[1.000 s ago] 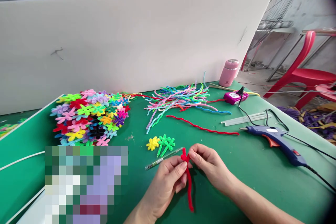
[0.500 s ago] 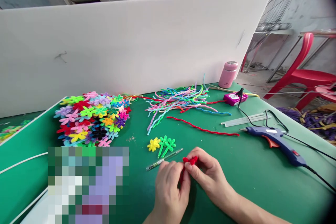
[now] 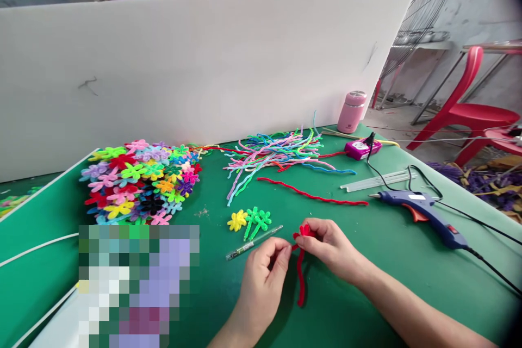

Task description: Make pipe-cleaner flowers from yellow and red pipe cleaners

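A red pipe cleaner [image 3: 300,280] is looped into small petals at its top, and its loose tail hangs down toward the table. My right hand [image 3: 332,247] pinches the petal loops between thumb and fingers. With thumb and forefinger my left hand [image 3: 267,272] grips a short red part just left of the loops. Beyond my left hand lies a clear pen [image 3: 255,242]. Behind the pen are a yellow pipe-cleaner flower [image 3: 237,221] and two green ones [image 3: 258,222] with short stems.
A heap of coloured pipe-cleaner flowers [image 3: 134,179] is at the left; loose pipe cleaners [image 3: 277,152] and a single red one [image 3: 312,194] lie farther back. At the right are a blue glue gun [image 3: 424,212], glue sticks [image 3: 379,180], a purple power socket [image 3: 361,148] and a pink flask [image 3: 351,112].
My hands have moved slightly apart, the right one a little to the right. The red loops and hanging tail now show more clearly. The view has shifted slightly.
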Tool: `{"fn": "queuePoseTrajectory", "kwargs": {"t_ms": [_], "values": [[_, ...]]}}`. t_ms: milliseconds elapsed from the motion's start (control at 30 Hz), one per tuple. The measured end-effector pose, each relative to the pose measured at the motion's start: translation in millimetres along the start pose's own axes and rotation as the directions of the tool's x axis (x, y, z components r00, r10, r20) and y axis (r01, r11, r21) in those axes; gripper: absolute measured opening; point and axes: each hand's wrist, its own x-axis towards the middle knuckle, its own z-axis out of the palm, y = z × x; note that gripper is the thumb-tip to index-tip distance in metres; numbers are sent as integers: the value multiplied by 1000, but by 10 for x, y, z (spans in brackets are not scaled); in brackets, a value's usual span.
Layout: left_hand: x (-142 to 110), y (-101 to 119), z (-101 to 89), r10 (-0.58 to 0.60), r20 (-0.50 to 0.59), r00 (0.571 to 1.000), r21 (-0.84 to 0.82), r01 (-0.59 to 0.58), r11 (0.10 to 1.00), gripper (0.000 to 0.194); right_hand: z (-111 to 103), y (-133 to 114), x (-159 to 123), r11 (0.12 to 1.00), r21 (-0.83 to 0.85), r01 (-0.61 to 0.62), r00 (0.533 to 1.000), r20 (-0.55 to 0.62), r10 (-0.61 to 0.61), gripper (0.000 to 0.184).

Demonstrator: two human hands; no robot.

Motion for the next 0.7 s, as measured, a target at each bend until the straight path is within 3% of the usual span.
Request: {"fn": "queuePoseTrajectory", "kwargs": {"t_ms": [100,200,300,433,567,700], "values": [[44,1,-59,-42,132,990,-116,57,992,26,-40,-35,2,988,121,-96,992,89,86,29],[64,-21,-107,-122,266,956,-300,202,932,27,-45,-57,-5,956,227,-188,973,178,149,28],[72,-48,-125,-171,348,922,-408,313,858,26,-45,-71,-4,955,235,-182,973,185,139,30],[76,-74,-114,-176,388,905,-406,339,849,22,-59,-57,12,970,206,-132,984,145,103,33],[70,-95,-109,-194,406,893,-383,359,851,23,-73,-12,24,953,246,-174,980,138,143,32],[61,-103,-103,-160,375,913,-426,323,845,26,-57,-12,15,950,280,-138,985,138,102,29]]}}
